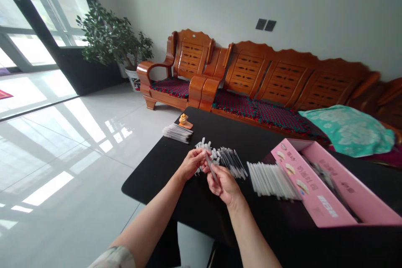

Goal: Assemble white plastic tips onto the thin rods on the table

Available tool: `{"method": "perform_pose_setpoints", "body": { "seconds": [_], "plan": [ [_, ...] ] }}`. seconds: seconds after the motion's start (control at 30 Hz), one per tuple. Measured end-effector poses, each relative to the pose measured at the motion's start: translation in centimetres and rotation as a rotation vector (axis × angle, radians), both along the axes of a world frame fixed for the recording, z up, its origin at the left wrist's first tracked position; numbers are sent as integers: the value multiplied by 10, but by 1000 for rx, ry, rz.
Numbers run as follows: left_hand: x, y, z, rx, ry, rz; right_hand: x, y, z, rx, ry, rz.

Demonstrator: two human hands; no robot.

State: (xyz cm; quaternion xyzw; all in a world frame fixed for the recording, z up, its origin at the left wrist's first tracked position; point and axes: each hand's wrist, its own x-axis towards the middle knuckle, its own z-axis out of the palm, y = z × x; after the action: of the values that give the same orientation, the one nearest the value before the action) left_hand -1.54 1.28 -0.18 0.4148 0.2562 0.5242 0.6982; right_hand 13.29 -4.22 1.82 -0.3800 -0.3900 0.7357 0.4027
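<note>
Above the black table, my left hand and my right hand are close together, both closed on one slim whitish pen barrel. The left fingers pinch its upper end, and the right hand wraps its lower part. Just behind the hands lies a loose heap of small white pen caps, partly hidden by them. Right of that heap are several dark, thin pen refills. Further right, a row of translucent white pen barrels lies side by side. A bundle of whitish pens with dark ends rests at the table's far left.
A pink open box with greyish contents stands on the right of the table. Near the far left corner sits a small yellow-orange figure. Behind are a wooden sofa, a turquoise cloth and a potted plant.
</note>
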Motion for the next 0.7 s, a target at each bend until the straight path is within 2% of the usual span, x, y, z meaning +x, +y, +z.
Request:
{"method": "perform_pose_setpoints", "body": {
  "seconds": [0.07,0.13,0.2,0.3,0.37,0.43,0.57,0.63,0.7],
  "plan": [
    [1,-1,0,2,13,6,-3,-2,-4,-37,53,-9],
    [1,0,-2,3,36,30,-8,-3,-6,-4,-17,-76],
    [1,1,-3,5,45,62,-12,-4,-4,162,-229,-198],
    [1,4,-5,2,17,105,-18,-5,1,511,-652,-388],
    [0,5,-6,-7,-12,110,-21,-5,3,603,-785,-446],
    [-2,6,-6,-18,-40,79,-23,-5,4,510,-689,-402],
    [-4,4,-6,-31,-56,-5,-22,-5,2,133,-220,-80],
    [-4,5,-7,-22,-36,-8,-20,-6,1,132,-205,-79],
    [-6,10,-8,-23,-34,60,-18,-10,-1,312,-430,-218]
  ]
}}
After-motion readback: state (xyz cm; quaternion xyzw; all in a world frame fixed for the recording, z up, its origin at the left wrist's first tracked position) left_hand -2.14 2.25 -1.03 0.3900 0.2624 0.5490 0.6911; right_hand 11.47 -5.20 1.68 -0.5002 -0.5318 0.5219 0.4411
